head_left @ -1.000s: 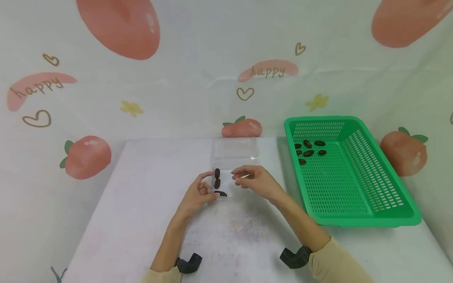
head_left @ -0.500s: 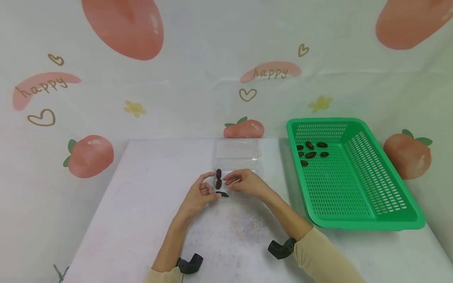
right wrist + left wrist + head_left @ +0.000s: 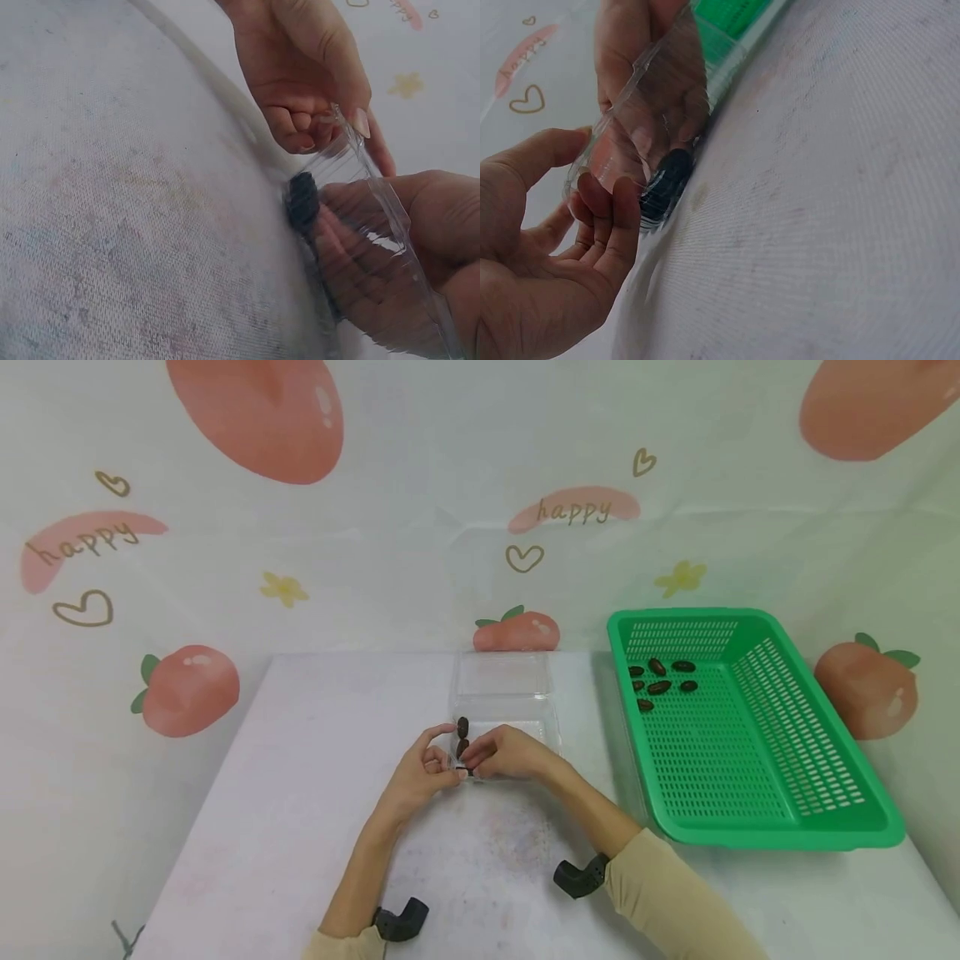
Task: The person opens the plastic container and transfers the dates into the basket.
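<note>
A clear plastic box (image 3: 502, 675) stands with its lid laid back at the middle of the table. My left hand (image 3: 418, 768) holds its left side, thumb at the front corner and forefinger along the side. The right hand (image 3: 517, 753) reaches inside. Its fingertips are at a dark, wrinkled date (image 3: 666, 184) lying by the front wall. Whether they pinch that date or only touch it, I cannot tell. Two more dates, one (image 3: 462, 727) behind the other (image 3: 462, 747), line the left wall; the right fingers partly cover the nearer one.
To the right a green slotted basket (image 3: 847, 760) holds several dates (image 3: 658, 687) in its far left corner. A white cloth with printed fruit (image 3: 191, 692) hangs behind the table (image 3: 300, 760).
My right hand has moved left and toward the front of the box, from bare space to the front date. The left hand keeps its place on the box.
</note>
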Demonstrator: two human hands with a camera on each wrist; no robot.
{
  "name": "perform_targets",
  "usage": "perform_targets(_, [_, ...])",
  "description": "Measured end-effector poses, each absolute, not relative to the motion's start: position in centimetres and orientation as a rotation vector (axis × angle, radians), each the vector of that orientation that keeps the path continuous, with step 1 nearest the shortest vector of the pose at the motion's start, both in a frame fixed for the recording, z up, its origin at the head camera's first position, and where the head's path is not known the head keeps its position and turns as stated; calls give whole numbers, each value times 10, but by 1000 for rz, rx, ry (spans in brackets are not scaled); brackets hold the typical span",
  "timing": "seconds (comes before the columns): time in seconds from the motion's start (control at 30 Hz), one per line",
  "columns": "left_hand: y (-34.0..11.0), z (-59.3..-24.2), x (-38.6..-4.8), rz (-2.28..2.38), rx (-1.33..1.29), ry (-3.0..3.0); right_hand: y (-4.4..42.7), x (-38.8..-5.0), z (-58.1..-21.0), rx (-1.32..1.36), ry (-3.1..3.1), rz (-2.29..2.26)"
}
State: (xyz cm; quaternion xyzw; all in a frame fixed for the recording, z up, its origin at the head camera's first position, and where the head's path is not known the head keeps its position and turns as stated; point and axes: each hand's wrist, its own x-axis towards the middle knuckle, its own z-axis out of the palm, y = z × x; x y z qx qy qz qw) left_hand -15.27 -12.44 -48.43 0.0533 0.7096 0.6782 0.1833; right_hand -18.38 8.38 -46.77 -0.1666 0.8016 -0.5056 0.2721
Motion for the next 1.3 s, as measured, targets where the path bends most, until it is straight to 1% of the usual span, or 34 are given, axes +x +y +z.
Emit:
perform_targets(0.23, [-126,-484,-151,1908,193,2005,83,-183,-466,-469,2144,-1304])
perform_targets(0.43, [-126,-484,-151,1903,175,2011,84,-183,-466,-461,2106,-1331])
perform_targets(0.8, [-124,-482,-150,1889,154,2046,89,-183,-464,-381,1996,-1562])
perform_targets(0.93, [-124,-483,-151,1899,152,2046,93,-183,-454,-367,2090,-1570])
perform_targets(1.3, [-124,-482,-152,1895,138,2046,108,-174,-408,-409,2254,-1538])
